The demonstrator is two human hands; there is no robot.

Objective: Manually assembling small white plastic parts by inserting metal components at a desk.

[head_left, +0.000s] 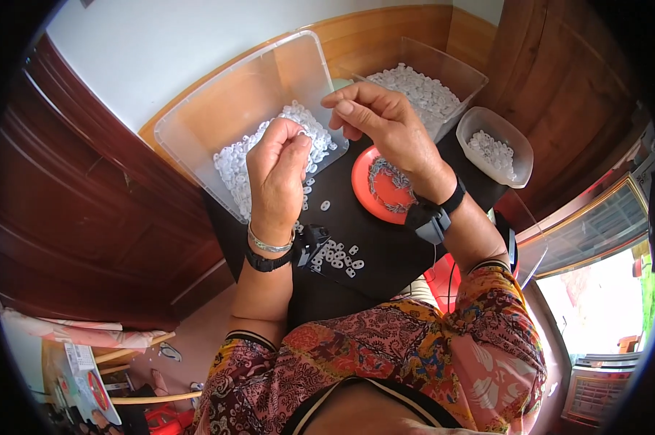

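My left hand (pixel 277 170) is raised over the table, thumb and index finger pinched on what looks like a small white plastic piece (pixel 301 133), mostly hidden by the fingertips. To its right and slightly farther off, my right hand (pixel 387 119) is closed, thumb against the bent index finger; whatever it may hold is too small to make out. Under my right wrist sits a round red plate (pixel 361 190) with small grey metal-looking parts (pixel 380 181). Flat white two-holed pieces (pixel 335 255) lie loose on the black tabletop (pixel 364 235) near my left wrist.
A large clear bin (pixel 186 148) lies tilted behind my left hand, with a heap of white pieces (pixel 233 167). Another clear bin (pixel 476 80) of white pieces stands at the back right, beside a smaller translucent tub (pixel 522 148). A dark wooden door (pixel 88 210) is on the left.
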